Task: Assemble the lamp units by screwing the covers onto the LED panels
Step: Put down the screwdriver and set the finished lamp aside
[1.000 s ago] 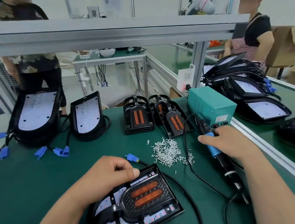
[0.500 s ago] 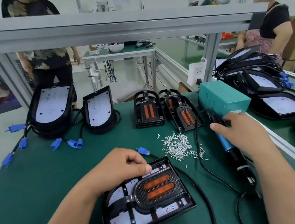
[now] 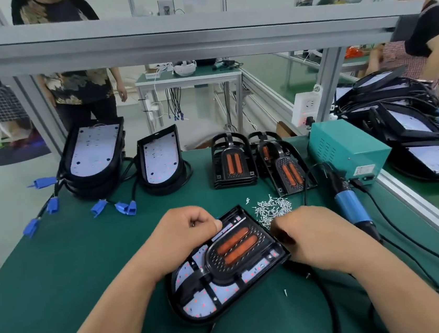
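A lamp unit point(image 3: 226, 268) is seen at the centre of the green table point(image 3: 87, 263), with a black cover point(image 3: 235, 246) bearing two orange strips laid on its LED panel point(image 3: 222, 294). The left hand point(image 3: 187, 230) is set with curled fingers on the unit's corner at 11 o'clock; what they enclose is hidden. The right hand point(image 3: 311, 235) is placed against the edge at 3 o'clock, fingertips concealed. A heap of screws point(image 3: 272, 208) is spread at 1 o'clock, and a blue screwdriver point(image 3: 351, 206) is laid at 2 o'clock

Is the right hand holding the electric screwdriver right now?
No, the electric screwdriver lies free on the green mat beside the teal box, while the right hand sits at the right edge of the lamp unit.
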`<action>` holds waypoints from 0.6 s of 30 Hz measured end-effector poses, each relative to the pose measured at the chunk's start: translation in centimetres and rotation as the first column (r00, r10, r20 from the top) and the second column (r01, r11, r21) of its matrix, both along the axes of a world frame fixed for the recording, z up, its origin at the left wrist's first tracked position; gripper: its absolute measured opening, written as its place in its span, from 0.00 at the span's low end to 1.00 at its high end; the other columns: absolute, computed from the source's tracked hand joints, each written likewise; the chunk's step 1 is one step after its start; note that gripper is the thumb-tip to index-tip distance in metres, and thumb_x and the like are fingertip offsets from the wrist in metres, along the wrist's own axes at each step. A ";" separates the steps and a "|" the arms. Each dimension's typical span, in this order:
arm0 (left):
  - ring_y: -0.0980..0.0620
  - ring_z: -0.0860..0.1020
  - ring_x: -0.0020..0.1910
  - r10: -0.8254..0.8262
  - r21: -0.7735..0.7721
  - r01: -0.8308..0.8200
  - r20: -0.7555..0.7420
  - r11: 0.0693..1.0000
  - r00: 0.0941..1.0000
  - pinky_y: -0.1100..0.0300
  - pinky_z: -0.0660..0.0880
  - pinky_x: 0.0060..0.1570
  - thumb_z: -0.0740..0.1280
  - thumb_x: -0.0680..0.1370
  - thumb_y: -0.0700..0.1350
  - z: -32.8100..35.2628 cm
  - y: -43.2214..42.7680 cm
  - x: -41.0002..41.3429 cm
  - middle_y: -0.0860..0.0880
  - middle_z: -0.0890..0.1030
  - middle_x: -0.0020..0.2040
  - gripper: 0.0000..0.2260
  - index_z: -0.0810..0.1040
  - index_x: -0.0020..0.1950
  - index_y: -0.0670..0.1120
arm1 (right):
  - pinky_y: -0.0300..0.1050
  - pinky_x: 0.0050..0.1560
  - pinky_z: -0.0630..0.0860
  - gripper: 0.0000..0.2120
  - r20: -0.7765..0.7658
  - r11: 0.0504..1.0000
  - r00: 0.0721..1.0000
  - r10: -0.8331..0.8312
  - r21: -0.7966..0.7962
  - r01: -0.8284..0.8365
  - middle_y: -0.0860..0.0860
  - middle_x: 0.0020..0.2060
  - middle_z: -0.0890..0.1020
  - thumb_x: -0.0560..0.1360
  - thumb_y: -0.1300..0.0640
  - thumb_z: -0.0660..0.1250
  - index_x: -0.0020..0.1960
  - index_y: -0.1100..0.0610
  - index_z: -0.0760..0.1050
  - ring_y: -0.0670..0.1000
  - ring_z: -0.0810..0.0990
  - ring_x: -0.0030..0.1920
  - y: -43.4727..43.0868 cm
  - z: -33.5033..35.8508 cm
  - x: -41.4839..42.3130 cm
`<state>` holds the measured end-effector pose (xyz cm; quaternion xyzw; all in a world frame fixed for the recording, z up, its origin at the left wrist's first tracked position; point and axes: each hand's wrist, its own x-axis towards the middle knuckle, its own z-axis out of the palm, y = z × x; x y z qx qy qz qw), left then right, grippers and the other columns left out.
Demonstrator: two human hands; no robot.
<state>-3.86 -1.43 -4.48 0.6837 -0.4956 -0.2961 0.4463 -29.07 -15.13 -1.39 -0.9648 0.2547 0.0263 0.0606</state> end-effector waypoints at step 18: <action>0.56 0.63 0.32 -0.155 -0.021 0.177 0.386 0.984 0.909 0.55 0.63 0.34 0.59 0.81 0.60 1.9 0.4 -2.2 0.55 0.64 0.31 0.21 0.63 0.38 0.45 | 0.54 0.55 0.79 0.08 0.608 0.535 0.692 -0.390 0.761 -0.367 0.59 0.51 0.87 0.85 0.61 0.66 0.58 0.60 0.84 0.54 0.84 0.50 0.0 -1.6 1.3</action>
